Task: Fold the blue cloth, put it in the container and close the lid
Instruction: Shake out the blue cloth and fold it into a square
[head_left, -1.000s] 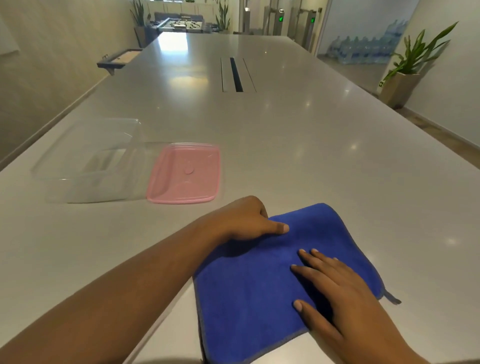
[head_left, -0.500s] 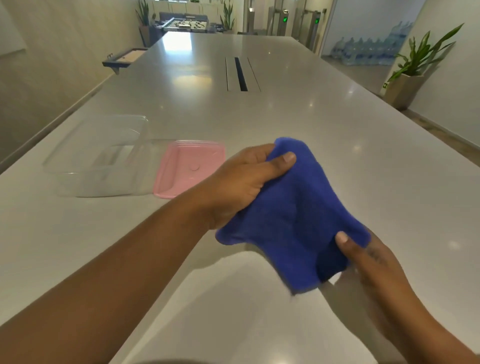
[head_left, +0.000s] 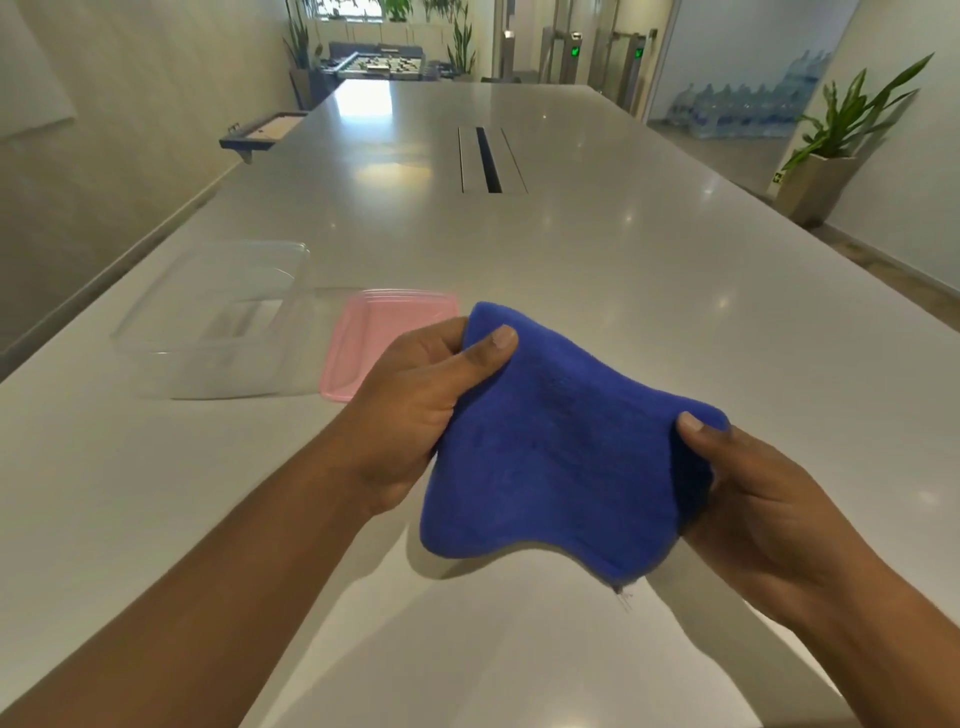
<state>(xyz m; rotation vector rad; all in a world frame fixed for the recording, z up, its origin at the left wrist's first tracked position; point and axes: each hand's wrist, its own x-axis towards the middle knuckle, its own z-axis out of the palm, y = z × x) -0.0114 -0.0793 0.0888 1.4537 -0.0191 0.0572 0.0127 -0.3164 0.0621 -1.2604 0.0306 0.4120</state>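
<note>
The folded blue cloth hangs in the air above the table, held between both hands. My left hand pinches its upper left corner, thumb on top. My right hand grips its right edge, thumb over the fabric. The clear plastic container sits open on the table to the left. Its pink lid lies flat right beside it, partly hidden behind my left hand.
The long grey table stretches far ahead, with a cable slot along its middle. A wall runs along the left side. A potted plant stands on the floor to the right.
The cloth lay flat on the table under both hands a second ago. Both hands have since lifted it off the table and now hold it in the air.
</note>
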